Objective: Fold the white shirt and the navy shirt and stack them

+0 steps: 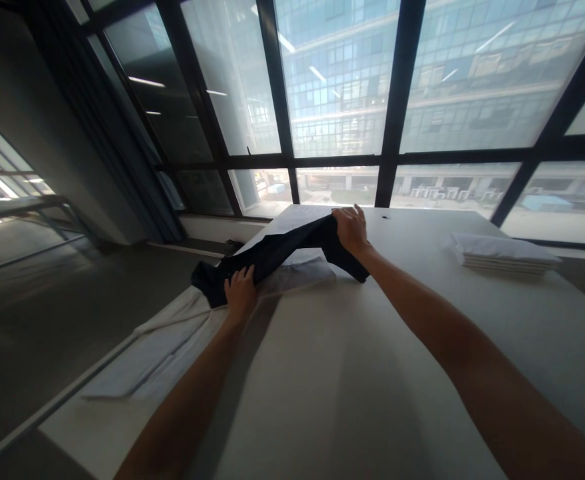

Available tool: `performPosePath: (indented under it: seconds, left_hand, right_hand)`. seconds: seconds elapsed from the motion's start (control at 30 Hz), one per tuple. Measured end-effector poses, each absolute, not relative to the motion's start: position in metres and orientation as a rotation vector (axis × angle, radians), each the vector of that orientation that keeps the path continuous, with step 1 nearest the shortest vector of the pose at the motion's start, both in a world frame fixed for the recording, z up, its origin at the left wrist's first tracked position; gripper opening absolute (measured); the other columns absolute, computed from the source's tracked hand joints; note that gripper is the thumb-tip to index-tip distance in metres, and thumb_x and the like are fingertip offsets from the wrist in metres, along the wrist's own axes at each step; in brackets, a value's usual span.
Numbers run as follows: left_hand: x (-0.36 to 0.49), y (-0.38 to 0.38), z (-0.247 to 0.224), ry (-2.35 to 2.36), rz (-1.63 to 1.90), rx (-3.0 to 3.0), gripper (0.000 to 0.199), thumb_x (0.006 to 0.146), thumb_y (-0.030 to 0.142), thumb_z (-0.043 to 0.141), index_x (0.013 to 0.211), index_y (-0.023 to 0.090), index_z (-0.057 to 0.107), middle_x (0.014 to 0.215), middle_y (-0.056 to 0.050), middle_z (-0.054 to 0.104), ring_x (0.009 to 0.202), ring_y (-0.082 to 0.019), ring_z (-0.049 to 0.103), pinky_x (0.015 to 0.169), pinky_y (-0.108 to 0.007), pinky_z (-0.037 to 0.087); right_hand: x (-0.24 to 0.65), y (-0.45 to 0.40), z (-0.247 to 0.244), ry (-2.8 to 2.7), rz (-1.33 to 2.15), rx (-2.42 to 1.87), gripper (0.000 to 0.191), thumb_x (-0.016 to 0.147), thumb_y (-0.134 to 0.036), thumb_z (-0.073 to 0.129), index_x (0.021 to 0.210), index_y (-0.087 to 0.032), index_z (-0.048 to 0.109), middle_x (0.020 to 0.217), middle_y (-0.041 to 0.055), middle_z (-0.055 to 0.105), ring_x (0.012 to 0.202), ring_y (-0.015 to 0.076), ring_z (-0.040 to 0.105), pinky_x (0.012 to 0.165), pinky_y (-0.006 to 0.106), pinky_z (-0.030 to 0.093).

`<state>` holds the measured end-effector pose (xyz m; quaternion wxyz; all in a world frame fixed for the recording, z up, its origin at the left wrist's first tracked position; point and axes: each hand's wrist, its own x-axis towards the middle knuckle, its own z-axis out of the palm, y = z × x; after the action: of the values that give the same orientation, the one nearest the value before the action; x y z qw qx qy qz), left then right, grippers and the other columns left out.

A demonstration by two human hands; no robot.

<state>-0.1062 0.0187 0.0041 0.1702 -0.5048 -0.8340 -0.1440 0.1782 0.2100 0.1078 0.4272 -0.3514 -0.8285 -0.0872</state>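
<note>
Both forearms (432,320) run out of view at the lower edge, above a white table (322,400). Left hand (241,293): fingers spread over the near side of a dark cloth (277,257); the thumb is hard to make out, so whether it grips cannot be told. Pale cloths (137,360) extend leftward and nearer from this hand, partly covered by the dark cloth. Right hand (351,230): pinches the cloth's raised portion, its thumb hidden; one end hangs just below the hand. The cloth's full shape is obscured by folds. Well right of this hand lies a folded white stack (502,253). Beyond both hands stand windows (342,87), cut off above.
</note>
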Motion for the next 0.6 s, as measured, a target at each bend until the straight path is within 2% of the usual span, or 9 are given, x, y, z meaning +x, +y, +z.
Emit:
performPosePath:
  seconds: [0.13, 0.27, 0.37, 0.6]
  left_hand:
    - [-0.099, 0.026, 0.001, -2.273, -0.404, -1.545, 0.056, 0.09, 0.007, 0.042, 0.143, 0.02, 0.057, 0.147, -0.01, 0.056, 0.136, -0.028, 0.049, 0.116, -0.047, 0.034]
    - [-0.085, 0.033, 0.001, -2.219, -0.427, -1.763, 0.062, 0.083, 0.001, 0.043, 0.138, 0.022, 0.063, 0.142, -0.004, 0.061, 0.134, -0.023, 0.053, 0.117, -0.038, 0.036]
    - [-0.075, 0.034, 0.004, -2.131, -0.469, -1.896, 0.064, 0.079, 0.0, 0.046, 0.136, 0.023, 0.064, 0.141, -0.002, 0.062, 0.133, -0.021, 0.055, 0.116, -0.031, 0.038]
    - [-0.028, 0.023, 0.017, -1.972, -0.346, -2.207, 0.052, 0.086, 0.007, 0.051, 0.133, 0.027, 0.066, 0.128, -0.004, 0.07, 0.118, -0.023, 0.065, 0.102, -0.031, 0.048]
  right_hand:
    - [0.248, 0.241, 0.101, -2.044, -0.241, -0.902, 0.036, 0.102, -0.009, 0.035, 0.12, -0.014, 0.066, 0.123, 0.0065, 0.069, 0.124, 0.0206, 0.049, 0.119, 0.045, 0.013]
    - [0.313, 0.252, 0.064, -2.113, -0.238, -0.968, 0.039, 0.097, -0.006, 0.037, 0.116, -0.012, 0.07, 0.117, 0.013, 0.071, 0.118, 0.0206, 0.052, 0.115, 0.038, 0.021]
    - [0.349, 0.248, 0.034, -2.203, -0.22, -0.978, 0.041, 0.091, -0.002, 0.038, 0.112, -0.012, 0.072, 0.115, 0.0143, 0.072, 0.117, 0.0218, 0.054, 0.113, 0.037, 0.024]
    - [0.388, 0.226, -0.006, -2.182, -0.065, -1.234, 0.042, 0.09, -0.007, 0.037, 0.109, -0.015, 0.074, 0.125, 0.013, 0.07, 0.126, 0.0252, 0.052, 0.113, 0.037, 0.028]
